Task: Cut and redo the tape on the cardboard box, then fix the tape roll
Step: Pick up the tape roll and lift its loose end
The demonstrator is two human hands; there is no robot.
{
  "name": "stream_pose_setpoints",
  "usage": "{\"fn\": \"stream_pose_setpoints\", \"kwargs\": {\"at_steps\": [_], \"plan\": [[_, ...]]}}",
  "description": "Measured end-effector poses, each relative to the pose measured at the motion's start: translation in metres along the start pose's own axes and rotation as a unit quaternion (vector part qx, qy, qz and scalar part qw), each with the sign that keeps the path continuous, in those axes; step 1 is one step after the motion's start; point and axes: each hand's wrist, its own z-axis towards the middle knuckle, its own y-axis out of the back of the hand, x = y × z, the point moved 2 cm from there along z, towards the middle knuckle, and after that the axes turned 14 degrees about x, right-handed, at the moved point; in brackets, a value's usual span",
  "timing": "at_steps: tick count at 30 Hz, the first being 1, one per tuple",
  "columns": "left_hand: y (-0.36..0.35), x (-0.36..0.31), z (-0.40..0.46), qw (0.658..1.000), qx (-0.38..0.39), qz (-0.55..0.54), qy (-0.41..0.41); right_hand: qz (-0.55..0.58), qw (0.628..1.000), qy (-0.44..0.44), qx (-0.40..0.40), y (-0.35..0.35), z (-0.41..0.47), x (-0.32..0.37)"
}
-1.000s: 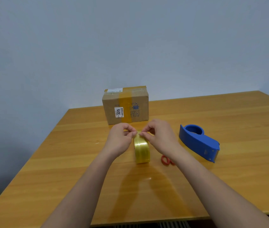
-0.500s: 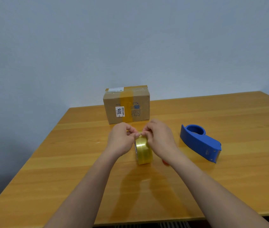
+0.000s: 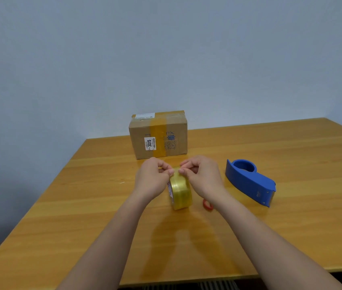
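Note:
A yellowish clear tape roll [image 3: 181,191] stands on its edge in the middle of the wooden table [image 3: 291,227]. My left hand [image 3: 152,179] grips the roll's top from the left, fingers curled, thumb tip on the tape. My right hand [image 3: 202,176] pinches at the top of the roll from the right with curled fingers. The cardboard box [image 3: 158,135], taped with a yellow-brown strip down its front and bearing a white label, stands behind the hands. A blue tape dispenser [image 3: 251,182] lies to the right, holding no roll.
Part of a red ring, like a scissor handle [image 3: 207,205], shows on the table under my right wrist; the rest is hidden. The table's left edge runs diagonally, its near edge sits close to me. A plain wall rises behind.
Both hands stay at the top of the roll with small finger shifts. The roll has tilted and moved slightly, and the view has shifted a little.

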Motion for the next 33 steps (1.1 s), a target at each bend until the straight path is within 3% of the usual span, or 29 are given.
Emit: {"fn": "stream_pose_setpoints", "kwargs": {"at_steps": [6,9,12,15,20,24,33], "plan": [[-0.002,0.012,0.000,0.972,0.006,-0.228,0.053,0.149,0.984,-0.090,0.024,0.000,0.001,-0.004],[-0.002,0.015,-0.003,0.914,0.066,-0.382,0.124,0.138,0.978,-0.151,0.033,0.004,-0.003,-0.008],[-0.004,0.014,-0.006,0.863,0.129,-0.465,0.150,0.166,0.953,-0.213,0.141,0.012,-0.007,-0.012],[-0.007,0.018,-0.001,0.848,0.125,-0.496,0.137,0.157,0.942,-0.215,0.206,0.011,-0.008,-0.017],[-0.012,0.018,0.009,0.814,0.113,-0.559,0.110,0.136,0.964,-0.152,0.172,0.015,0.001,-0.012],[-0.012,0.015,0.021,0.817,0.111,-0.559,0.090,0.100,0.983,-0.101,0.117,0.026,0.011,-0.009],[-0.017,0.026,0.061,0.882,0.121,-0.449,0.068,-0.079,0.993,-0.055,0.061,0.032,0.049,-0.039]]}}
